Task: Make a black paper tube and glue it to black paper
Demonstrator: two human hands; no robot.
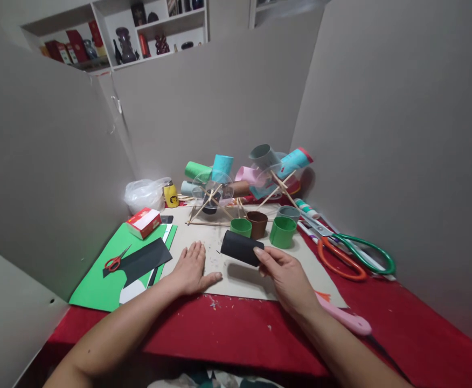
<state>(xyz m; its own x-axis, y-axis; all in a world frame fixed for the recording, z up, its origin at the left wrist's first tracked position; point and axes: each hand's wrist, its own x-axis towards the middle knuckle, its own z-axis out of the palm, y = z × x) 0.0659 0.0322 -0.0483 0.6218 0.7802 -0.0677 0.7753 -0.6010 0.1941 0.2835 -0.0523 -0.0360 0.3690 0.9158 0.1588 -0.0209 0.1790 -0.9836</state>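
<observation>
Between the thumb and fingers of my right hand (pixel 282 275) is a black paper tube (pixel 239 247), raised a little above the pale cardboard sheet (pixel 236 280) and casting a shadow on it. My left hand (pixel 193 269) lies flat on that sheet, fingers stretched out, with nothing in it. Just behind the tube stand a green paper cup (pixel 241 227), a brown one (pixel 257 224), a second green one (pixel 283 233) and a grey one (pixel 288 213). Farther back are stick-framed wheels with a clear disc (pixel 223 186) and coloured paper tubes fixed around them.
At left, small red scissors (pixel 115 263) and black paper (pixel 153 256) lie on green sheets (pixel 92 280), beside a red-white box (pixel 144 222). Large scissors (pixel 343 253) and a pink-handled tool (pixel 347 319) lie right on the red cloth (pixel 236 328). Grey panels (pixel 389 134) enclose the table.
</observation>
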